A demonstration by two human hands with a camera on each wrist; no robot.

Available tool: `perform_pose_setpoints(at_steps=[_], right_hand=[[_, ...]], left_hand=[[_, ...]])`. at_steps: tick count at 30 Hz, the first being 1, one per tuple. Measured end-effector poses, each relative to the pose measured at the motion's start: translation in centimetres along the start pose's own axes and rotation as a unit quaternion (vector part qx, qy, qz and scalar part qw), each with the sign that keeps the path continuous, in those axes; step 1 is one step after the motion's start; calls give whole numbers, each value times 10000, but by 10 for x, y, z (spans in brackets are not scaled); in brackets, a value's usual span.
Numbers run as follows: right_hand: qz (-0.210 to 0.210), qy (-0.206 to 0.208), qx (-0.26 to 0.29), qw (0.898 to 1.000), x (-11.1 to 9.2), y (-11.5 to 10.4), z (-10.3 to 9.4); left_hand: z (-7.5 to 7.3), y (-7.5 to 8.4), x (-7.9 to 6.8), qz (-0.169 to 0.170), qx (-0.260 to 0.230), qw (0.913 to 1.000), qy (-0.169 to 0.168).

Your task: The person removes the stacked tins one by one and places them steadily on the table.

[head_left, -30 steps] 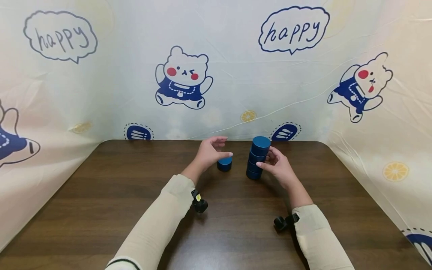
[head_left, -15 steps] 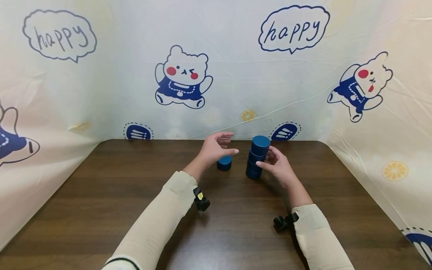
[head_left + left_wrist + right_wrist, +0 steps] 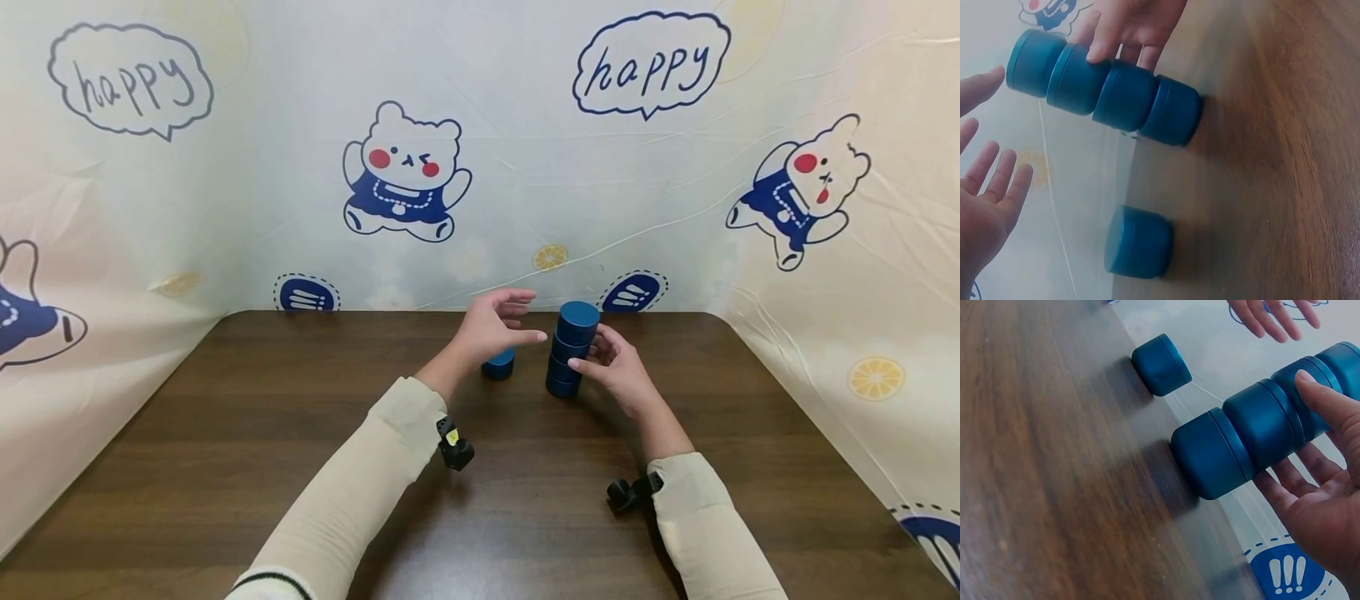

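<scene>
A stack of several round blue lidded tins (image 3: 567,348) stands upright towards the back of the table, the tins set one on another. My right hand (image 3: 619,371) holds the stack from the right, its thumb on the near side and its fingers curled behind. Left of the stack, a single blue tin (image 3: 498,367) of the same kind stands on the table. Above this tin, my left hand (image 3: 489,328) has thumb and fingers spread towards the stack's upper part. In the left wrist view its thumb (image 3: 982,90) points close at the top tin (image 3: 1036,62), with nothing in the grasp.
The brown wooden table (image 3: 300,467) ends just behind the tins at a printed cloth backdrop (image 3: 510,192). Small black cameras are strapped to both wrists, the left wrist camera (image 3: 454,450) and the right wrist camera (image 3: 624,497).
My left hand has moved right and a little back, from beside the single tin to over it and nearer the stack. The right hand and the tins stay in place.
</scene>
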State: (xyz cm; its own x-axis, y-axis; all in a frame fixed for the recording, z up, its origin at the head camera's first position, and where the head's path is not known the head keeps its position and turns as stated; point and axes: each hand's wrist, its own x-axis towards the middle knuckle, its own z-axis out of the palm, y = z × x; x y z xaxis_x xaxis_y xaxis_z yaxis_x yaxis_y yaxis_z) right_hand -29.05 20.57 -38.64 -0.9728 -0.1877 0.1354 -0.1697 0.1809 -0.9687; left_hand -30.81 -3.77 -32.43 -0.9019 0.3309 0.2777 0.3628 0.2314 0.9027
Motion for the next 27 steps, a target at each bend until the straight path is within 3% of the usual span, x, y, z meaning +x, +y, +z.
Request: perform_pose_setpoints(at_steps=[27], right_hand=[[9,-69,62,10000,-2,-3,-1]], left_hand=[[29,19,9,260,341,9989,-177]])
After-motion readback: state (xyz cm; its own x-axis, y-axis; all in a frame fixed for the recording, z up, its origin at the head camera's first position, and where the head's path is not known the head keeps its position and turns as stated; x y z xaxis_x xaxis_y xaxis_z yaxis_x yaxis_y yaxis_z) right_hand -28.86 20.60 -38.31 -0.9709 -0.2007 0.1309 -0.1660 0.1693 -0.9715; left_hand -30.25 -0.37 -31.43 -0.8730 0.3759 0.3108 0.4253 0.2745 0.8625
